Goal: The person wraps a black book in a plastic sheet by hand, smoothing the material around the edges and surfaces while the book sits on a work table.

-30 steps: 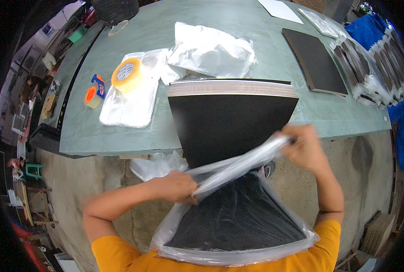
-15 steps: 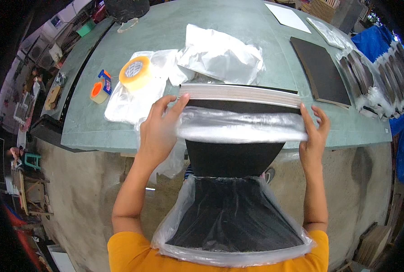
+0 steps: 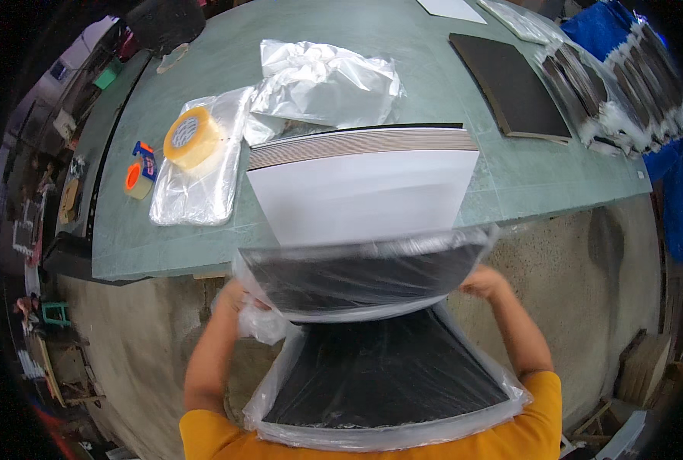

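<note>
A clear plastic bag point(image 3: 387, 418) with black panels inside hangs against my body, below the table edge. My left hand point(image 3: 232, 297) and my right hand point(image 3: 484, 282) grip the two corners of the bag's open mouth. A black panel point(image 3: 357, 280) lies in that mouth, wrapped by the film and lifted toward me. The left hand is partly hidden behind the film. Just beyond it, a stack of panels point(image 3: 360, 143) sits at the near edge of the green table point(image 3: 433, 46), its top face point(image 3: 357, 195) showing white.
A yellow tape roll point(image 3: 192, 138) lies on flat plastic bags point(image 3: 188, 195) at the left, with a small orange dispenser point(image 3: 136, 178) beside them. Crumpled plastic bags point(image 3: 326, 80) lie behind the stack. Black panels point(image 3: 510, 84) and bagged panels point(image 3: 625, 84) lie at the right.
Both hands moved from the stack's far edge back toward me, drawing the bag mouth and a black panel off the stack. The stack's top now shows white instead of black.
</note>
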Demonstrator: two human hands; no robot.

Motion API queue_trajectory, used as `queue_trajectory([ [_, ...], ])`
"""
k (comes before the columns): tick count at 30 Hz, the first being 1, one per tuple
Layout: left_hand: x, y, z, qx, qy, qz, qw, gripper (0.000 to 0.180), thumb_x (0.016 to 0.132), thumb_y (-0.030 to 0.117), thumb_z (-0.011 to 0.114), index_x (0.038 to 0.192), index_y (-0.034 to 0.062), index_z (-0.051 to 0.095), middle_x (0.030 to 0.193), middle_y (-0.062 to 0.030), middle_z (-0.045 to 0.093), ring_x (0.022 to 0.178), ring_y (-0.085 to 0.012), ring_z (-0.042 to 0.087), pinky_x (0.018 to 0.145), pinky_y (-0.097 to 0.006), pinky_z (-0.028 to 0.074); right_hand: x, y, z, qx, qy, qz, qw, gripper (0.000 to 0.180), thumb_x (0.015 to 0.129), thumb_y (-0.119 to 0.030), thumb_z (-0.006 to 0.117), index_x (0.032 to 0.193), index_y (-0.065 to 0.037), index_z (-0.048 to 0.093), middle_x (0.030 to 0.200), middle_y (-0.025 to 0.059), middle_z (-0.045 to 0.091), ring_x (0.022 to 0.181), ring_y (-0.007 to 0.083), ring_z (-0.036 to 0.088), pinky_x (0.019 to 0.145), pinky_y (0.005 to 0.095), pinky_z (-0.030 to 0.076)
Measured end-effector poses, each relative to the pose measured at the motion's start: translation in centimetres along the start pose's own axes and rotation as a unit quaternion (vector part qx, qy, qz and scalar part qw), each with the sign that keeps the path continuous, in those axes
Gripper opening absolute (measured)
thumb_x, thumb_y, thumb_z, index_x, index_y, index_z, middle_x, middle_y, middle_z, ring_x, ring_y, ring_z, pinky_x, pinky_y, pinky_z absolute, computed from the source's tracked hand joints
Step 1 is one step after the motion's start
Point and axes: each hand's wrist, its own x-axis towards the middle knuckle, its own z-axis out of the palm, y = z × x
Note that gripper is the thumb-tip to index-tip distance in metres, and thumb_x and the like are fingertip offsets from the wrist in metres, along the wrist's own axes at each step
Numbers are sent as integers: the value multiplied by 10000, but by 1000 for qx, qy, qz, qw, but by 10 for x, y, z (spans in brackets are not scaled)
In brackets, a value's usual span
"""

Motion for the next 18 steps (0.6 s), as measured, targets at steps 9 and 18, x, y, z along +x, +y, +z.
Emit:
queue_trajectory([
  [9, 67, -97, -24, 170, -237, -28, 956, 304, 639, 127, 627, 915, 4, 594, 792, -106, 615, 660, -191, 583, 575, -316, 458, 91, 130, -4, -319, 121, -40, 939, 233, 711, -135, 585, 909, -12, 570, 807, 74, 586, 712, 177, 541, 649, 292, 430],
  [18, -75, 52, 45, 359, -188, 304, 862, 170, 726, 116, 562, 867, 35, 610, 789, -131, 599, 735, -302, 570, 689, -321, 451, -54, -65, 44, 9, -239, -384, 892, 383, 807, -254, 477, 1027, 54, 535, 965, 141, 574, 904, 293, 536, 817, 386, 387],
])
